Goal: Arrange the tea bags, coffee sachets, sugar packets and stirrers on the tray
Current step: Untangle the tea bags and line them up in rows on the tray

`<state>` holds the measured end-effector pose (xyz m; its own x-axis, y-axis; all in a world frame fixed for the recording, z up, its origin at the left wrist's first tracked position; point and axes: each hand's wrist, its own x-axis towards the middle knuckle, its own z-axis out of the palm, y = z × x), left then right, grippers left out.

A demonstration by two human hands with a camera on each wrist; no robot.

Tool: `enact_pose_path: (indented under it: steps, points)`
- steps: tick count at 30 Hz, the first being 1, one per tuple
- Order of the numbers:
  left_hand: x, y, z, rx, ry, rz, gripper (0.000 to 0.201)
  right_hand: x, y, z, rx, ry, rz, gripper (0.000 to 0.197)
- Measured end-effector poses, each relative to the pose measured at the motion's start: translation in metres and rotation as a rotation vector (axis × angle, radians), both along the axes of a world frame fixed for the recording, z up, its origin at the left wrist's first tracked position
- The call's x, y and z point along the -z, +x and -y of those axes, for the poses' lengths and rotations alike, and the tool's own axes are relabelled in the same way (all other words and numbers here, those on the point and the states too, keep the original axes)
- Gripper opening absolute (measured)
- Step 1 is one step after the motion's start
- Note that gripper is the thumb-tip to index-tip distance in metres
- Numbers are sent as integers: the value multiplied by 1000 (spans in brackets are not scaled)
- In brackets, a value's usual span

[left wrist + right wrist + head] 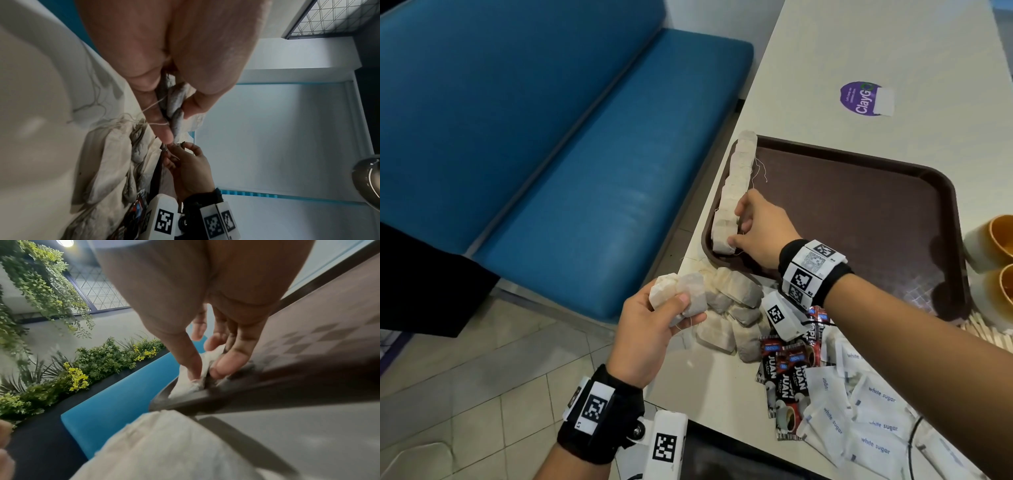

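A brown tray (859, 222) lies on the white table, with a row of tea bags (738, 171) standing along its left rim. My right hand (738, 229) pinches the nearest tea bag (207, 356) of that row between thumb and fingers at the tray's near left corner. My left hand (671, 305) hovers over the table's edge and grips a few tea bags (678, 291) with strings dangling. A loose pile of tea bags (732, 308) lies in front of the tray. Beside it are coffee sachets (787, 377), white sugar packets (876, 411) and wooden stirrers (989, 332).
Two orange-lined cups (993, 240) stand by the tray's right rim. A purple sticker (863, 99) is on the table (859, 51) beyond the tray. A blue bench (551, 154) runs along the table's left side, over a tiled floor.
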<state>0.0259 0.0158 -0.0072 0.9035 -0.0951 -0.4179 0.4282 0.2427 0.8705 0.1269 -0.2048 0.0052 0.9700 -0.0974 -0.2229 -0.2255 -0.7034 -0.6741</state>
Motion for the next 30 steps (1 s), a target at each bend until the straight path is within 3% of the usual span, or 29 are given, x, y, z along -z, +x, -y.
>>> enact_pose_path:
  steps: [6, 16, 22, 26, 30]
  points:
    - [1, -1, -2, -11, -7, -1, 17, 0, 3, -1, -61, -84, -19, 30]
    - [-5, 3, 2, 16, -10, 26, 21, -8, -1, 1, -85, -81, -12, 32]
    - [-18, 17, 13, 34, -25, 91, 18, -44, -26, 3, -93, 295, 76, 10]
    - [-28, 26, 29, 65, -79, 122, 17, -63, -45, 8, -167, 508, 16, 23]
    - [-35, 31, 44, 86, -121, 106, 31, -59, -55, 24, -179, 589, 88, 43]
